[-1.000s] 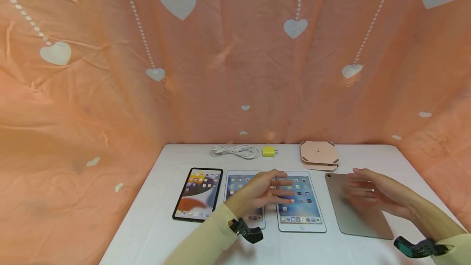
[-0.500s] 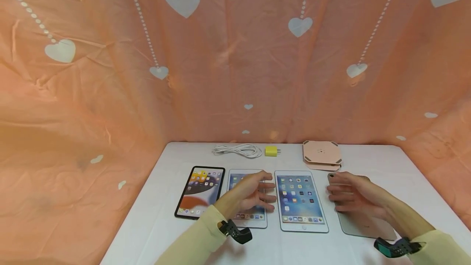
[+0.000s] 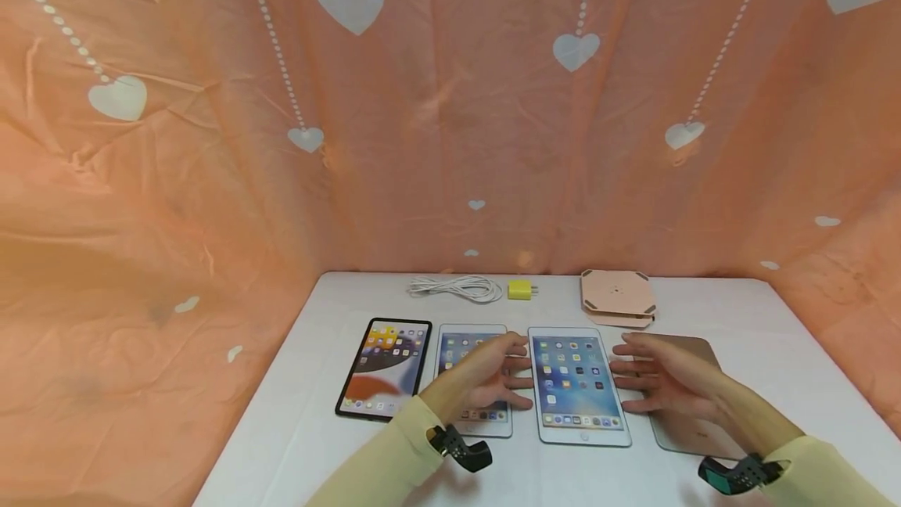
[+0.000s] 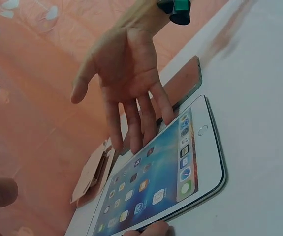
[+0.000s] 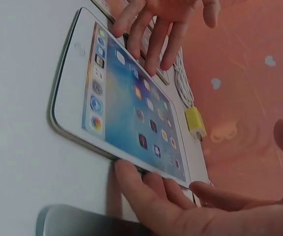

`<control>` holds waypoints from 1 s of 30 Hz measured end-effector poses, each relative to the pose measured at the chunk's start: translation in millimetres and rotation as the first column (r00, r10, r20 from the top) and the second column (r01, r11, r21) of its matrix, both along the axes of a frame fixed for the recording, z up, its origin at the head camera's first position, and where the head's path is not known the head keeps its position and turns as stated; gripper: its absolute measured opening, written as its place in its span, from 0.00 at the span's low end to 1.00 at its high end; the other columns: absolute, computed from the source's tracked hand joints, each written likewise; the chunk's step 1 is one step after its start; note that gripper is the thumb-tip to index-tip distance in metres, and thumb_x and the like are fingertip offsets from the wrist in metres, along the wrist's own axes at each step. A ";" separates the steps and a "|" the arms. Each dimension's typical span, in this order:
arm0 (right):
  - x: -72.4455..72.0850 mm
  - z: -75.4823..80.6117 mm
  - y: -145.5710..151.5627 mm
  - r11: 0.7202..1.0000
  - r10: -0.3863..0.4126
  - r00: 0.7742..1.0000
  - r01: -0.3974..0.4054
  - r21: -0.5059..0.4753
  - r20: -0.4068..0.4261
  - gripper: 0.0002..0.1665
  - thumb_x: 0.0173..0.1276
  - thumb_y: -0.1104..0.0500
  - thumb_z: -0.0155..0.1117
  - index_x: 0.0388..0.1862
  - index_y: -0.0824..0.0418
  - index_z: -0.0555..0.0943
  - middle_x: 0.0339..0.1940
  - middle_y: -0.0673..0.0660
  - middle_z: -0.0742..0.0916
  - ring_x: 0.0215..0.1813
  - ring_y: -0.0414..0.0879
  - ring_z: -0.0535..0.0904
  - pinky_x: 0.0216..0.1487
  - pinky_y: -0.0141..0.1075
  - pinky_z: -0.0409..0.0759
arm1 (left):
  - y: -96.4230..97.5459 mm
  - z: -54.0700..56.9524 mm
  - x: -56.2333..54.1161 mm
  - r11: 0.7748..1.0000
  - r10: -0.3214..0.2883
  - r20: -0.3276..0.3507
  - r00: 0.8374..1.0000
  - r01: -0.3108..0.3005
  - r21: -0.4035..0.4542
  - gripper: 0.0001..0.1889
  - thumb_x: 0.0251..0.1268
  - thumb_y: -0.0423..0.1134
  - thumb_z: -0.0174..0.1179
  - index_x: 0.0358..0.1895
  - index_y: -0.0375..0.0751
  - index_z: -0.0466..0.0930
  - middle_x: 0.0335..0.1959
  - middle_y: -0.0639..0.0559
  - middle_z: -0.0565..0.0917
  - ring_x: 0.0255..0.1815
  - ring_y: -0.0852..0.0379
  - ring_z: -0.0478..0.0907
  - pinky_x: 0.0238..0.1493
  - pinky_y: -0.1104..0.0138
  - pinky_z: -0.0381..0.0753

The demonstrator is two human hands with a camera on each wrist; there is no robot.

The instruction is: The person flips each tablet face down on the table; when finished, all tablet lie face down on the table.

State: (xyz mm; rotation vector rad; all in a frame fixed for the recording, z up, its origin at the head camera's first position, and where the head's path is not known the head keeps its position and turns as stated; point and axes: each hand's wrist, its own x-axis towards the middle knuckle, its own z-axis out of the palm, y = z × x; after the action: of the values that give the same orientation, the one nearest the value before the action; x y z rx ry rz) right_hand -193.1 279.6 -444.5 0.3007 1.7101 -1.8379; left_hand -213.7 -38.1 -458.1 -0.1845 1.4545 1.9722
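A white-framed tablet (image 3: 579,382) lies face up on the white table, its screen lit with app icons. At its left edge is my left hand (image 3: 489,374), fingers straight and spread, partly covering a second white tablet (image 3: 468,339). My right hand (image 3: 669,378) stands at the opposite edge, fingers extended, above a grey tablet (image 3: 693,436) lying back up. In the right wrist view, the fingertips of my right hand (image 5: 180,214) touch or nearly touch the side of the white-framed tablet (image 5: 67,93). The left wrist view shows left fingertips (image 4: 156,229) against its near edge.
A black-framed tablet (image 3: 385,366) lies at the left of the row. Behind are a coiled white cable (image 3: 457,289), a yellow charger plug (image 3: 520,289) and a folded pink stand (image 3: 618,293). An orange cloth with hearts (image 3: 450,100) hangs behind the table (image 3: 281,382).
My right hand has moved left from over the grey tablet to the white-framed tablet's right edge. My left hand drew back left off that tablet's screen, then edged slightly right to its side.
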 end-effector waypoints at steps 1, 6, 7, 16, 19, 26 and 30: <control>0.2 -0.2 -1.4 1.000 -0.006 1.000 0.006 -0.001 0.005 0.55 0.86 0.31 0.49 0.89 0.69 0.48 0.83 0.73 0.68 0.76 0.62 0.73 0.66 0.59 0.86 | 1.2 -0.2 0.2 1.000 0.001 0.002 1.000 -0.001 -0.001 0.39 0.80 0.49 0.58 0.80 0.23 0.60 0.77 0.26 0.67 0.77 0.20 0.68 0.70 0.22 0.72; 0.7 -1.3 -7.8 0.999 -0.046 0.998 0.046 0.005 0.043 0.54 0.86 0.31 0.49 0.89 0.67 0.49 0.79 0.66 0.70 0.76 0.61 0.67 0.65 0.55 0.84 | 8.9 0.8 0.0 1.000 0.013 0.020 1.000 -0.012 -0.019 0.40 0.77 0.50 0.61 0.79 0.24 0.60 0.72 0.31 0.68 0.75 0.24 0.68 0.66 0.20 0.74; 0.8 -1.3 -9.0 0.999 -0.051 0.998 0.051 0.007 0.048 0.53 0.86 0.31 0.49 0.89 0.67 0.49 0.79 0.65 0.69 0.76 0.61 0.67 0.65 0.54 0.83 | 10.5 1.1 -0.2 0.999 0.017 0.023 1.000 -0.016 -0.027 0.40 0.76 0.50 0.61 0.79 0.24 0.61 0.70 0.32 0.69 0.74 0.25 0.68 0.66 0.19 0.73; 1.0 4.7 -9.1 0.999 -0.031 0.998 0.032 -0.019 0.060 0.53 0.86 0.31 0.47 0.90 0.63 0.46 0.71 0.61 0.67 0.67 0.55 0.65 0.64 0.49 0.76 | 21.6 4.1 -2.6 0.996 0.013 0.033 0.999 -0.010 -0.091 0.41 0.71 0.53 0.65 0.76 0.26 0.63 0.64 0.36 0.69 0.66 0.31 0.70 0.67 0.19 0.72; 0.5 8.5 -8.0 0.999 -0.018 0.998 0.020 -0.038 0.057 0.53 0.86 0.31 0.47 0.90 0.62 0.45 0.68 0.59 0.64 0.65 0.54 0.63 0.61 0.48 0.75 | 24.7 3.8 -1.9 0.997 0.006 0.034 0.999 -0.004 -0.082 0.42 0.72 0.53 0.64 0.77 0.25 0.62 0.67 0.34 0.69 0.69 0.30 0.69 0.66 0.19 0.73; 0.3 15.0 -4.8 0.997 0.041 0.999 -0.039 -0.067 0.032 0.60 0.86 0.28 0.44 0.91 0.61 0.30 0.87 0.75 0.50 0.80 0.68 0.62 0.69 0.62 0.83 | 34.1 5.5 2.4 0.999 0.001 0.047 0.999 0.001 -0.040 0.41 0.74 0.51 0.62 0.79 0.26 0.61 0.72 0.31 0.67 0.76 0.24 0.65 0.67 0.18 0.71; 3.3 16.6 2.5 0.998 0.043 0.999 -0.042 -0.048 0.018 0.58 0.87 0.28 0.41 0.92 0.61 0.29 0.90 0.75 0.48 0.82 0.70 0.62 0.72 0.63 0.81 | 38.9 4.4 4.1 0.999 -0.030 0.039 0.999 0.031 -0.025 0.40 0.77 0.50 0.61 0.81 0.28 0.61 0.78 0.28 0.65 0.78 0.21 0.64 0.68 0.19 0.71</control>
State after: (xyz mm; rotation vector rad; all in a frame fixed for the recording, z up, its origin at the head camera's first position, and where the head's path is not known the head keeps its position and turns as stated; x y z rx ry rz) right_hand -189.8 282.0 -427.9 0.2598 1.6449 -1.8363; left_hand -209.6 0.7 -453.6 -0.2095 1.4499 1.9166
